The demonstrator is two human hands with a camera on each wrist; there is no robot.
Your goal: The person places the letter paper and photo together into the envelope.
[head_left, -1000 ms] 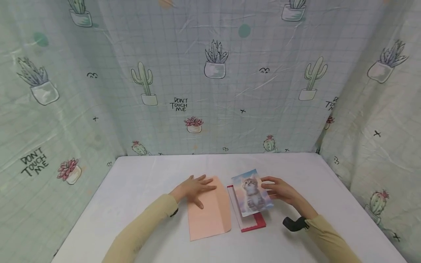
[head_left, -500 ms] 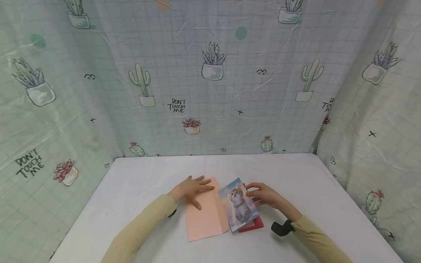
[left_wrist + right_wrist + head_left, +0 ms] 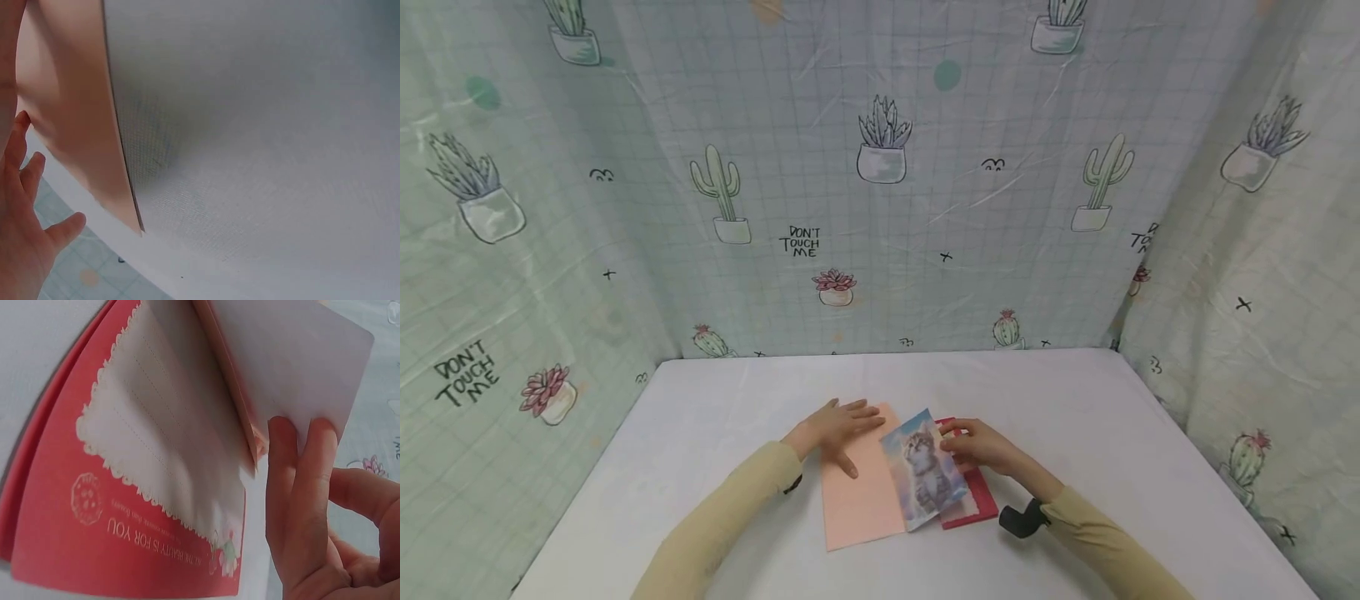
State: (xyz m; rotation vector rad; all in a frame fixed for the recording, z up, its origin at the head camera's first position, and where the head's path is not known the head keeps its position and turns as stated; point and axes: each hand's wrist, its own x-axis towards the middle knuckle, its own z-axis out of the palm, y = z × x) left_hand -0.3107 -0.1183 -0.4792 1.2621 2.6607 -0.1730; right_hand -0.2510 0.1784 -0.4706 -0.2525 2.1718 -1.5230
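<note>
Left hand (image 3: 835,425) rests flat on a peach envelope (image 3: 861,487) on the white table (image 3: 700,433). Right hand (image 3: 977,446) pinches a kitten picture card (image 3: 921,482), tilted over the envelope's right edge and a red card (image 3: 977,504). Cactus-print curtain (image 3: 880,167) behind.

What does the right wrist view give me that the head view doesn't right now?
Only the right wrist view shows the red card's lace-edged white panel and the print "ALL THE BEAUTY IS FOR YOU". Only the head view shows the kitten picture, the left hand flat on the peach envelope, and the white table. Both show the right hand pinching the picture above the red card.
</note>
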